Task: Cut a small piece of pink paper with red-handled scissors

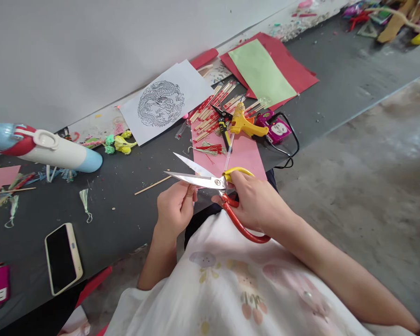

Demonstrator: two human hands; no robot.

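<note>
Holding the scissors (217,183): the right hand (254,198), fingers wrapped round the yellow and red handles over the near edge of the pink sheet (248,161); the blades point left past its side, spread apart, probably turned that way to meet the other hand.
Left hand (175,205): just off the near left corner of the pink sheet, below the lower blade, fingers curled in with the thumb against them; it looks like a steadying pinch, but I cannot tell what, if anything, is in it, or whether it touches the blade.
Glue gun (245,123): at the far part of the pink sheet, beside the pliers (224,133); both seem parked within reach, the sheet perhaps serving as a mat over the table (119,242).
Wrapped sticks (206,116): piled at the far left of the pink sheet, partly over it, likely heaped together as a supply.
Tassel (210,148): flat on the pink sheet's left side, perhaps laid out so its threads do not tangle.
Phone (63,259): well left of the pink sheet and nearer the person, presumably set aside for elbow room.
</note>
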